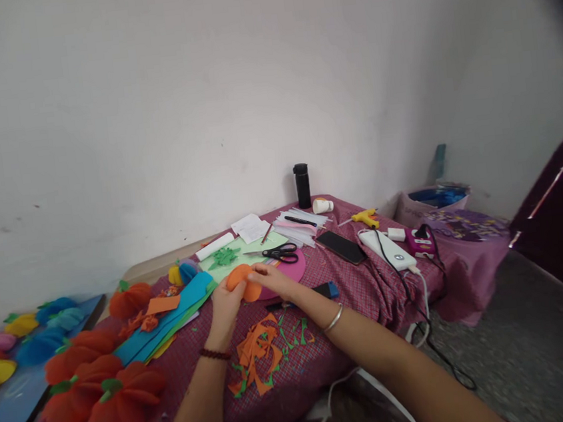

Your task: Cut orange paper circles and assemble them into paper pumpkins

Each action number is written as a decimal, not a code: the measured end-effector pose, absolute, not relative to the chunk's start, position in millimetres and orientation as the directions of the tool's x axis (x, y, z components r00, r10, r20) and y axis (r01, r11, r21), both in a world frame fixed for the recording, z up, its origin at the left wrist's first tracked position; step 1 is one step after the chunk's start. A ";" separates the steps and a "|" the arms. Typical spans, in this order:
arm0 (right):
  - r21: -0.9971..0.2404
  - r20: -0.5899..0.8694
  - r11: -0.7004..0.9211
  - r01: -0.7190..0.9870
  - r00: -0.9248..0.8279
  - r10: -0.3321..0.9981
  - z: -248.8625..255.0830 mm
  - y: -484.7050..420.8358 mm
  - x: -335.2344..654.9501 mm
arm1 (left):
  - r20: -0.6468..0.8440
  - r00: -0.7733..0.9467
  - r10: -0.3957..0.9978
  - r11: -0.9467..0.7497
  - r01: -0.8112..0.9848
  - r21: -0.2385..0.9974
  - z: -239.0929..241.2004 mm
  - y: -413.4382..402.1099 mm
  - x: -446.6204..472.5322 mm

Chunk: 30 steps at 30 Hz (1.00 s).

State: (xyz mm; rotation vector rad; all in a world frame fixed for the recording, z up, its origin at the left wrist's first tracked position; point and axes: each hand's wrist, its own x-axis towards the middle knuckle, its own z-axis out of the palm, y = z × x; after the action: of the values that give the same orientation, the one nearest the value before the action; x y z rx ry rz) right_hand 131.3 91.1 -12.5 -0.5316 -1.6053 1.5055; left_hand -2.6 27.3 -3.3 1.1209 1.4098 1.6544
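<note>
Both hands meet over the table on an orange paper piece [242,281], a folded round shape. My left hand [227,305] grips it from the left and below, fingers closed around it. My right hand [271,279] pinches its right edge. Just beyond the hands lie black-handled scissors [280,253] on a pink paper disc [295,266] and a light green sheet [238,252]. Orange and green paper scraps [261,354] lie under my forearms.
Orange paper pumpkins [104,391] sit at the left, with blue, yellow and pink ones [32,328] farther left. On the red checked cloth [364,283] are blue sheets [172,316], a phone [340,247], a yellow glue gun [365,217], a power bank [389,248], a black bottle [301,185].
</note>
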 end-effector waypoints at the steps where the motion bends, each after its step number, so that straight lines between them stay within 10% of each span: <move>1: -0.960 0.274 0.185 -0.211 -0.558 0.783 -13.0 91.4 130.9 | 0.172 -0.394 0.903 -0.175 0.029 0.984 -3.0 27.1 -1.4; 17: -0.962 0.272 0.249 -0.112 -0.319 0.908 -19.0 100.7 129.3 | 0.230 -0.379 0.896 -0.254 -0.013 0.967 -3.6 26.0 5.7; 30: -0.852 0.351 0.506 0.133 -0.571 0.742 -25.1 96.5 130.3 | 0.164 -0.414 0.896 -0.261 -0.191 0.946 -6.9 27.1 2.8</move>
State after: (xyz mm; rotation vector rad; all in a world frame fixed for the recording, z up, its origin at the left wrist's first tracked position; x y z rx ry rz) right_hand 130.3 96.5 -25.1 -0.7150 -2.0147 1.0557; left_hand 2.8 27.1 -6.9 0.9587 1.1887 1.7775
